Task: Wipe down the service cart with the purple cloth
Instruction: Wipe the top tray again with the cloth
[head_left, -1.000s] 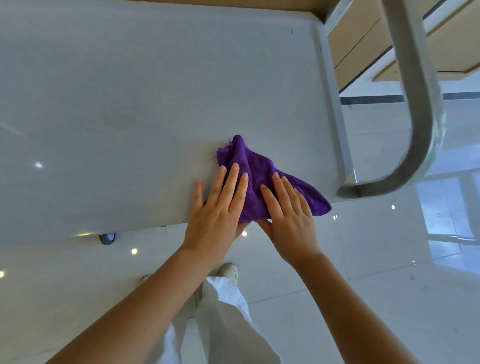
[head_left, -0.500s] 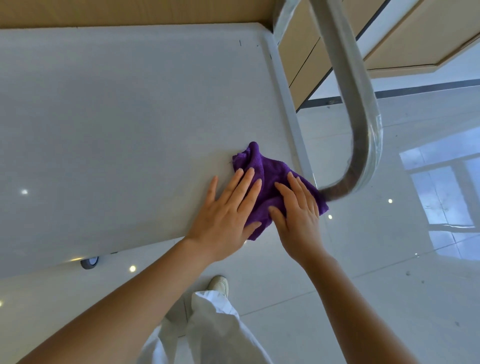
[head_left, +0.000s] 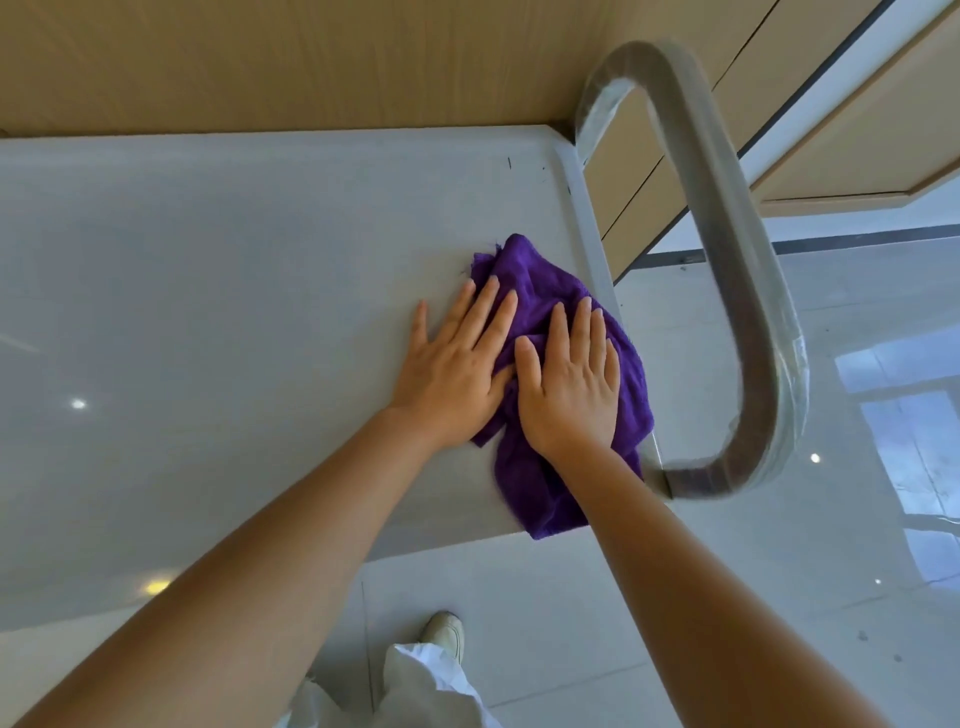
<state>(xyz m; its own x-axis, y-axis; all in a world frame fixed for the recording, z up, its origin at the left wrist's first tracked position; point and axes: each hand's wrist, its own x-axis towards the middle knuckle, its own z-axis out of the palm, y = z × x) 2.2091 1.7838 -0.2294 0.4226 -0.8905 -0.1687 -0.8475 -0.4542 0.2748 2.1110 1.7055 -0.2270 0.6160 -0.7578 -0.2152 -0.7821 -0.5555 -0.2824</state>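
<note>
Near the right edge of the service cart (head_left: 234, 291), close to its near right corner, the purple cloth (head_left: 540, 467) lay bunched on the pale grey top. One end of it trailed toward the near edge and hung slightly past it. Both hands pressed flat on the cloth, side by side and touching. The left hand (head_left: 457, 374) had its fingers spread and straight, its grip released, the outer fingers resting on the bare top and the inner ones on the fabric. The right hand (head_left: 571, 384) lay palm down wholly on the cloth, fingers extended, its grip likewise released and not grasping anything. Just beside the cloth ran the raised rim of the cart's right edge, and beyond it curved the metal handle (head_left: 727, 249), wrapped in clear film, joined to the cart at the far right and near right corners. Below the near edge, a light shoe (head_left: 444, 631) and white trouser leg (head_left: 415, 686) stood on the glossy tiled floor (head_left: 597, 649).
</note>
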